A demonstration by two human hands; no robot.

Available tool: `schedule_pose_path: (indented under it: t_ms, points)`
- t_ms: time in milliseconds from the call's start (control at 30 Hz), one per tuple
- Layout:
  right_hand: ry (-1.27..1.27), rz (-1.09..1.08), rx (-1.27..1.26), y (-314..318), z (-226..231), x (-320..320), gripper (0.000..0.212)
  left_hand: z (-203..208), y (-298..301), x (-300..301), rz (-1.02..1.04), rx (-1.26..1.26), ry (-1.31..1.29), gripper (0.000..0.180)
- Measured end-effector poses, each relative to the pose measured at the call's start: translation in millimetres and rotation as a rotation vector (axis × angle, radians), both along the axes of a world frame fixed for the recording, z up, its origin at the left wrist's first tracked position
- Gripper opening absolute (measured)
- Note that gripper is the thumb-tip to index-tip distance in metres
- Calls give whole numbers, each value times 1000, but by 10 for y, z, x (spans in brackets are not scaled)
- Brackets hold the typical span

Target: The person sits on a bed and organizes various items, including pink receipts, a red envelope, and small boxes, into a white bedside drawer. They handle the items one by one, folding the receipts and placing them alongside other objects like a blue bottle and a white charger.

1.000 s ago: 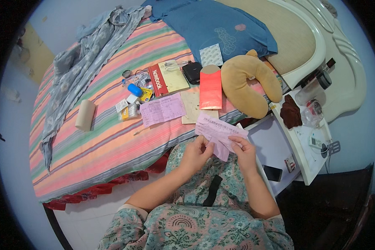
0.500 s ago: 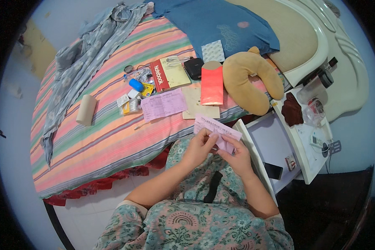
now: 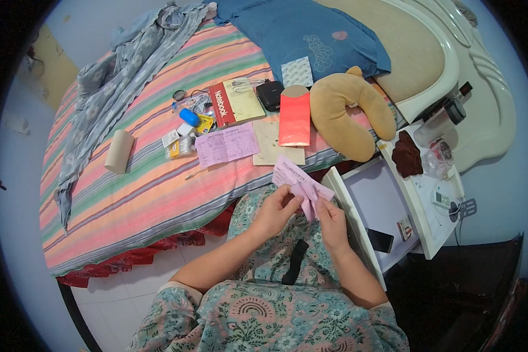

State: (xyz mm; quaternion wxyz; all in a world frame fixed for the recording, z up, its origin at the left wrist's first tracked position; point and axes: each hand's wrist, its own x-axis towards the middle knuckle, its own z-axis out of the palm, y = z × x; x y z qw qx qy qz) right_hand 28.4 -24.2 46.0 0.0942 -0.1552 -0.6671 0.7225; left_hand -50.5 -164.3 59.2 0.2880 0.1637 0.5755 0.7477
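Between my hands, above my lap, is a pink printed paper slip (image 3: 292, 174), partly folded, with a raised crease near its lower middle. My left hand (image 3: 277, 210) pinches its lower left part with thumb and fingers. My right hand (image 3: 332, 223) grips the lower right part, thumb on top. Another pink printed sheet (image 3: 227, 145) lies spread on the bed, left of a plain cream paper (image 3: 279, 146). A red envelope (image 3: 294, 119) with a rounded flap lies beyond the slip, partly over the cream paper.
On the striped bed (image 3: 129, 205) are a notebook (image 3: 240, 101), a black case (image 3: 269, 95), a cardboard roll (image 3: 119, 151), small packets and a blue item (image 3: 188, 117). A tan neck pillow (image 3: 346, 114) lies near the open drawer (image 3: 378, 196), which holds a phone (image 3: 379, 240). A bottle (image 3: 442, 122) stands beyond.
The slip's lower part has been bent upward, with a crease now showing between my hands. My right hand has turned and moved slightly down. The whole view has shifted a little.
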Motion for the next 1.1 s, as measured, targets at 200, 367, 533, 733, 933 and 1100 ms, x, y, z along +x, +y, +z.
schedule_pose_path:
  t_ms: [200,367,533,733,933,1100]
  points:
    - [2,-214,-246,-30,90,-94,29,27,-43,21,41,29,-21,12]
    - [9,-265,-230,-62,27,-131,20,88,-75,34,0,31,-92,9]
    - [115,-242,765,-97,232,-45,22,197,-123,-1,41,-259,148,12]
    - [58,-11,254,-217,163,15,29,304,-100,9,31,-309,274,13]
    - [113,104,-44,-277,267,10,32,150,-75,-19,62,-136,173,11]
    - [47,144,-17,-244,195,18,35,48,-51,-1,93,-129,232,11]
